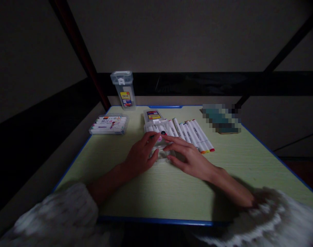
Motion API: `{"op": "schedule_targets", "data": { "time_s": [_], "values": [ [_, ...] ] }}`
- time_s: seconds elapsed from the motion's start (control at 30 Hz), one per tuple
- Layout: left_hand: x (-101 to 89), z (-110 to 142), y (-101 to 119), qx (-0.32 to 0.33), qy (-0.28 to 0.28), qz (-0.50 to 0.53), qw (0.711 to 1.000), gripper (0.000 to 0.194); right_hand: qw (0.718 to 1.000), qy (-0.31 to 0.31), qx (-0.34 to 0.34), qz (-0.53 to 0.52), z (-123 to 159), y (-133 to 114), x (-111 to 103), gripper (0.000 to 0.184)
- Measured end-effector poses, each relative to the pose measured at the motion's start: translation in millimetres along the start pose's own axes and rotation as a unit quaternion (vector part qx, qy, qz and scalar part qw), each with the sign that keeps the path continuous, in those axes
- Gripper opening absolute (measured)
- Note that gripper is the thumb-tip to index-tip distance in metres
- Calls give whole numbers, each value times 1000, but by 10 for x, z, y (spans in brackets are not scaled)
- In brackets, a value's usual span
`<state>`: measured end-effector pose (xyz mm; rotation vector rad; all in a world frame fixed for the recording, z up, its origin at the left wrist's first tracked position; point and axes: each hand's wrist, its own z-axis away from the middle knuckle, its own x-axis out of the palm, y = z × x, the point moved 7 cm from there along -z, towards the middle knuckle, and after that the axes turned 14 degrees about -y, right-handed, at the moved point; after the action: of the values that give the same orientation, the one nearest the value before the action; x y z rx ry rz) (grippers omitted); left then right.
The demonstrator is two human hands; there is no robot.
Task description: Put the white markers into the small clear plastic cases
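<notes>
A clear plastic marker case (163,158) lies on the table between my two hands, its lid (154,117) folded back on the far side. Inside are several white markers, their ends towards me; a black marker end (163,133) and a pink marker end (159,138) show. My left hand (139,154) is curled at the case's left side, thumb by the near rim and index finger at the marker ends. From the right, my right hand (191,158) reaches over with fingers stretched and apart, index fingertip by the black end. The fingers partly cover the case.
Several loose white markers (194,134) lie in a row right of the case. A closed marker case (109,124) rests at the left edge. Behind it stands a tall lidded plastic box (124,91). A blurred greenish flat object (221,120) lies at the far right.
</notes>
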<state>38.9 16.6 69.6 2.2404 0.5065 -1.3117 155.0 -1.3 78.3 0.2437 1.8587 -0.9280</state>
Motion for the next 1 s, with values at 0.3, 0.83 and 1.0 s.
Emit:
{"op": "schedule_targets", "data": {
  "time_s": [0.3, 0.83, 1.0],
  "values": [
    [-6, -2, -19, -15, 3, 21, 1000, 43, 999, -40, 19, 5, -14, 1, 47, 20],
    [7, -15, -22, -19, -16, 11, 1000, 43, 997, -72, 9, -9, -12, -8, 76, 24],
    [11, -16, -13, -15, -24, 4, 1000, 44, 997, -74, 10, -4, -7, 5, 76, 23]
  ]
}}
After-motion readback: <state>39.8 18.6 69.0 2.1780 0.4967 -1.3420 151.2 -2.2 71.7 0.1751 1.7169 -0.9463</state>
